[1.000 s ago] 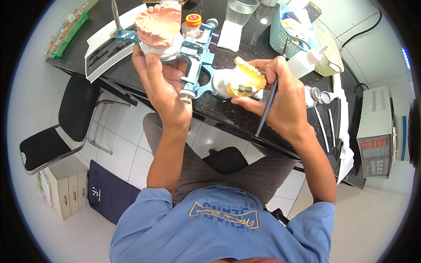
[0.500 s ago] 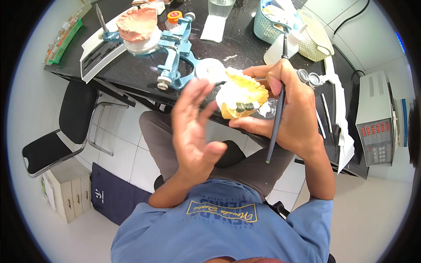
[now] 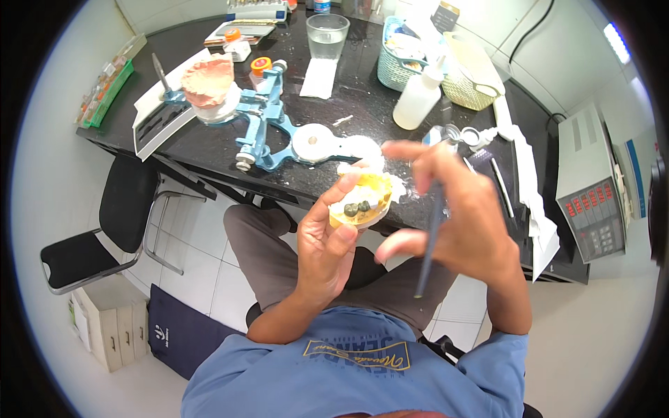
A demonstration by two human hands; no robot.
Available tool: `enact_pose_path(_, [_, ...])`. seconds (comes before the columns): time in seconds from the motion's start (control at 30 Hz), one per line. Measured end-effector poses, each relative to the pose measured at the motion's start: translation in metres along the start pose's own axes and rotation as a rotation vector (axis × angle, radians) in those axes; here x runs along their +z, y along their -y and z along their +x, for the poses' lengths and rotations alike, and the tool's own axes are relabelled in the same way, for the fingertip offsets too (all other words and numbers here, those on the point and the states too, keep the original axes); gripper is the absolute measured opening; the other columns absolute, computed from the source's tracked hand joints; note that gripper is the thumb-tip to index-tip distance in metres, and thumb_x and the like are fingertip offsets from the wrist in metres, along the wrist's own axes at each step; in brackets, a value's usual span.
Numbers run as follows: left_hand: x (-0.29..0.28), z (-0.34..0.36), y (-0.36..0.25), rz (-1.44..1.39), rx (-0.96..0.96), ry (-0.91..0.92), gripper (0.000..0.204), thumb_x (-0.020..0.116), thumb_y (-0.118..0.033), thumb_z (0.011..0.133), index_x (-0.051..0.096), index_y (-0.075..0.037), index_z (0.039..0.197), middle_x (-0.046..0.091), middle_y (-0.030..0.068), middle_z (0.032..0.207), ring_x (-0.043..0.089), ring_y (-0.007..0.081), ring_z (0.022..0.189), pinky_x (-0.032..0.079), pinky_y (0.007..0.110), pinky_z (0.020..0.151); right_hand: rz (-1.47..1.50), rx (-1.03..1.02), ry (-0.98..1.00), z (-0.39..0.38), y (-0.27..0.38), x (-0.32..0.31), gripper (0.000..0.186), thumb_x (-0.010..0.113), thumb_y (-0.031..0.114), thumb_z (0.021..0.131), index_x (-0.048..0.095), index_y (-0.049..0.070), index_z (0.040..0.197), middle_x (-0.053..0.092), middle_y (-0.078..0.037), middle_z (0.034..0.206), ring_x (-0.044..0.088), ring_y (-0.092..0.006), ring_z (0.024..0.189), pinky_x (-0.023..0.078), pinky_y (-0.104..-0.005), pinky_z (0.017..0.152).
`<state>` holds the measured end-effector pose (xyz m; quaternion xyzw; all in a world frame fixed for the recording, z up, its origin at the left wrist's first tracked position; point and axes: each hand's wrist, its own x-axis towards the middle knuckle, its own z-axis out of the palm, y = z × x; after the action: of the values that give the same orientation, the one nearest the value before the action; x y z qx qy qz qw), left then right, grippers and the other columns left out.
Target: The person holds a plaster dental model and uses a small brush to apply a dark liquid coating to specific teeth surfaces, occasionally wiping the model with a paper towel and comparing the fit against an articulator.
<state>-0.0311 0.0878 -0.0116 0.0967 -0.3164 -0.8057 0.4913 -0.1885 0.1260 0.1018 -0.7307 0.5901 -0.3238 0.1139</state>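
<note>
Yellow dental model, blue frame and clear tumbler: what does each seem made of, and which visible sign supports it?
Yellow dental model: probably plaster or stone, mostly matte, with chalky, uneven edges. Blue frame: likely painted metal, its even blue coat contrasting with a silvery knob. Clear tumbler: smooth and see-through, so glass or clear plastic; the view cannot settle which.

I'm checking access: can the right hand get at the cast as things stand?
Likely yes: the left hand holds the cast by its left; its right side looks clear, though the right hand carries a tool.
</note>
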Motion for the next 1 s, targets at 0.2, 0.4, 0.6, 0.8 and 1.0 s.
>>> enact_pose_path(0.2, [-0.018,-0.005,0.002,0.064,0.052,-0.068,0.066,0.07,-0.03,0.085,0.038,0.0,0.135,0.045,0.0185,0.136,0.047,0.0362,0.127,0.039,0.041,0.107,-0.112,-0.026,-0.319,0.068,-0.004,-0.035,0.031,0.049,0.027,0.092,0.06,0.0,0.082,0.05,-0.004,0.059,0.044,-0.013,0.052,0.035,-0.0297,0.052])
enact_pose_path(0.4, [-0.026,-0.012,-0.003,0.064,0.165,-0.094,0.069,0.065,-0.001,0.08,0.027,-0.002,0.137,0.04,0.022,0.137,0.047,0.0257,0.125,0.041,0.037,0.104,-0.018,0.298,-0.228,0.18,-0.018,-0.021,0.016,0.056,0.015,0.087,0.064,0.001,0.088,0.065,-0.008,0.08,0.059,-0.0158,0.069,0.046,-0.0261,0.061])
enact_pose_path(0.6, [-0.038,-0.013,-0.011,0.117,0.117,-0.115,0.09,0.071,-0.01,0.077,0.016,0.002,0.146,0.04,0.0194,0.138,0.046,0.0316,0.129,0.039,0.04,0.108,-0.164,0.281,-0.197,0.266,-0.141,0.019,0.016,0.065,0.015,0.08,0.059,0.001,0.083,0.059,-0.005,0.07,0.056,-0.0138,0.062,0.044,-0.0266,0.052])
enact_pose_path(0.8, [-0.05,-0.016,-0.017,0.112,0.103,-0.097,0.082,0.068,0.006,0.075,0.022,0.002,0.143,0.036,0.0209,0.14,0.043,0.0257,0.129,0.039,0.037,0.107,-0.27,0.248,-0.258,0.25,-0.1,0.023,0.017,0.063,0.016,0.083,0.061,-0.002,0.08,0.061,-0.006,0.067,0.056,-0.0113,0.058,0.043,-0.0294,0.049])
enact_pose_path(1.0, [-0.053,-0.015,-0.019,0.083,0.099,-0.107,0.08,0.074,0.002,0.076,0.026,0.001,0.14,0.036,0.0221,0.139,0.044,0.0266,0.128,0.04,0.038,0.106,0.064,0.22,-0.267,0.153,-0.053,0.039,0.011,0.066,0.014,0.084,0.068,0.004,0.089,0.069,-0.004,0.074,0.063,-0.0064,0.064,0.051,-0.0216,0.059])
